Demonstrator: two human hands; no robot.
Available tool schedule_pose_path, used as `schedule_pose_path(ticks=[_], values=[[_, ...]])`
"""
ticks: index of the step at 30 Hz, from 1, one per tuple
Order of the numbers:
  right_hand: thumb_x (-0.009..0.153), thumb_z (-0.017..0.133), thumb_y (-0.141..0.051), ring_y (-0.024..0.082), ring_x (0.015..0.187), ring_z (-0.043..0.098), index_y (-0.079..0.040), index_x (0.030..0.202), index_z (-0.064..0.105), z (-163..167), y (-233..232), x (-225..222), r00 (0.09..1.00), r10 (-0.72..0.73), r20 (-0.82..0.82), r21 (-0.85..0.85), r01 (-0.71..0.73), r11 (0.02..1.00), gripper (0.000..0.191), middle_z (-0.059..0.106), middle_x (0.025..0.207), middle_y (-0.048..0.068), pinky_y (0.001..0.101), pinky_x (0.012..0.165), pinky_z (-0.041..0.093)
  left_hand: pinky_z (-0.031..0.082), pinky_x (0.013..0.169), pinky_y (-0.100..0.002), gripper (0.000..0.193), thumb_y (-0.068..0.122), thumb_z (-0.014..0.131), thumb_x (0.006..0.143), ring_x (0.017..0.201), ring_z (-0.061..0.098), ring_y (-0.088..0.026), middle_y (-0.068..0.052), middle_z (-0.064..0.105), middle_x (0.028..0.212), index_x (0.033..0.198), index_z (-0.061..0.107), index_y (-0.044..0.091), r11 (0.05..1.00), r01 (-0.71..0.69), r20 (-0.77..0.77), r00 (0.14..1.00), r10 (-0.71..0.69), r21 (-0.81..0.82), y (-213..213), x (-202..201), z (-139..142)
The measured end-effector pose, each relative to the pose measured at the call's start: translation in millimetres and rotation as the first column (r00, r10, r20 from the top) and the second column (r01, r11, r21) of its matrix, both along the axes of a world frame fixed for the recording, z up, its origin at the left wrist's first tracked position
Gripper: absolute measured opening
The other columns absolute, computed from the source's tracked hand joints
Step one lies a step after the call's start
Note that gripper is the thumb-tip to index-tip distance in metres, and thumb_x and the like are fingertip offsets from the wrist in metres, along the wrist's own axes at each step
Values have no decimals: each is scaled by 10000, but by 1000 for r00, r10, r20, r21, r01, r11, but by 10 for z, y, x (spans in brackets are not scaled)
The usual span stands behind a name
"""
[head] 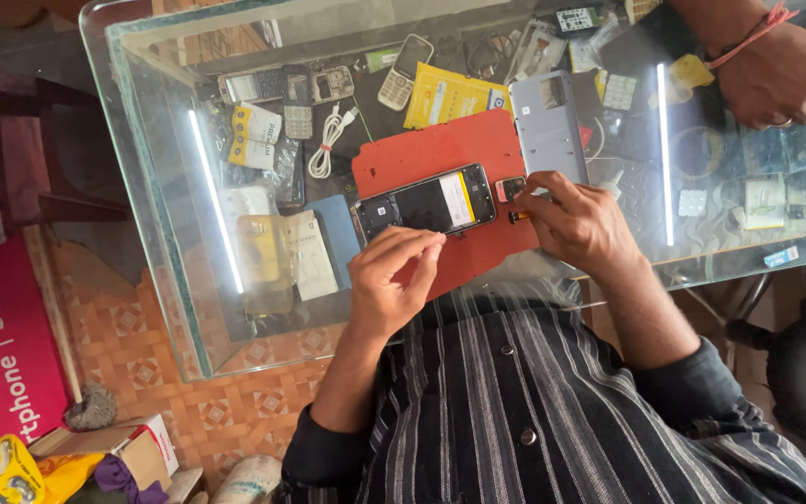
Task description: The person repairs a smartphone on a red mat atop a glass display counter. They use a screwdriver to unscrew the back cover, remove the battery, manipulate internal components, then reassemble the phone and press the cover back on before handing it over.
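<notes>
On a red mat (pixel 440 154) at the glass surface's (pixel 156 187) six o'clock edge lies an opened phone (pixel 426 203). Left hand (pixel 392 280) steadies its near edge, fingers pressed together; right hand (pixel 580 222) pinches a small part (pixel 512 189) at three o'clock.

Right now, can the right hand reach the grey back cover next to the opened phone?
Probably yes. The right hand is just below the grey back cover, nothing lies between them, and only its fingertips rest by the opened phone.

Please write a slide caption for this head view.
Two hands, left and right, work on an opened phone lying on a red mat.
</notes>
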State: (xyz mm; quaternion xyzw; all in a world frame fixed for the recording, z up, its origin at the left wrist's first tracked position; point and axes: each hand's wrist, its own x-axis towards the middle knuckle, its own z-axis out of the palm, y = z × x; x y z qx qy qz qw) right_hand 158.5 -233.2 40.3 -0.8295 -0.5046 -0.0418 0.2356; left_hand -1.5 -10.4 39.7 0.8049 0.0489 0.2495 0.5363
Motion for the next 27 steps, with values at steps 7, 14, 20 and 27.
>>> schedule_pose_path(ticks=[7, 14, 20, 27], values=[[945, 627, 55, 237, 712, 681, 0, 1030, 627, 88, 23, -133, 859, -205, -470, 24, 245, 969, 101, 672, 920, 112, 345, 666, 541, 593, 732, -268, 134, -21, 794, 891, 845, 730, -152, -74, 778, 1006, 1004, 732, 18, 974, 109, -35, 992, -118, -198, -112, -53, -111], [1086, 515, 77, 291, 1154, 726, -8, 1169, 430, 104, 120, -478, 825, 289, -486, 571, 50, 819, 146, 687, 1207, 163, 295, 923, 619, 578, 721, -264, 125, -17, 776, 899, 860, 727, -148, -64, 779, 1043, 993, 709, 32, 972, 139, -20, 989, -145, -189, -172, -21, -167], [1026, 708, -5, 254, 1066, 754, 5, 1193, 277, 61, 189, -722, 967, 189, -170, 564, -62, 824, 462, 723, 1185, 133, 298, 881, 604, 569, 718, -269, 125, -21, 765, 893, 851, 719, -146, -76, 780, 1050, 970, 678, 28, 978, 118, -33, 992, -126, -171, -196, -61, -162], [917, 768, 15, 263, 938, 786, -129, 1214, 301, 0, 201, -773, 967, 177, -181, 567, -45, 822, 572, 743, 1081, 146, 329, 748, 629, 577, 726, -273, 120, -35, 743, 908, 903, 738, -166, -85, 775, 1052, 991, 682, 28, 979, 112, -23, 993, -117, -172, -201, -72, -178]])
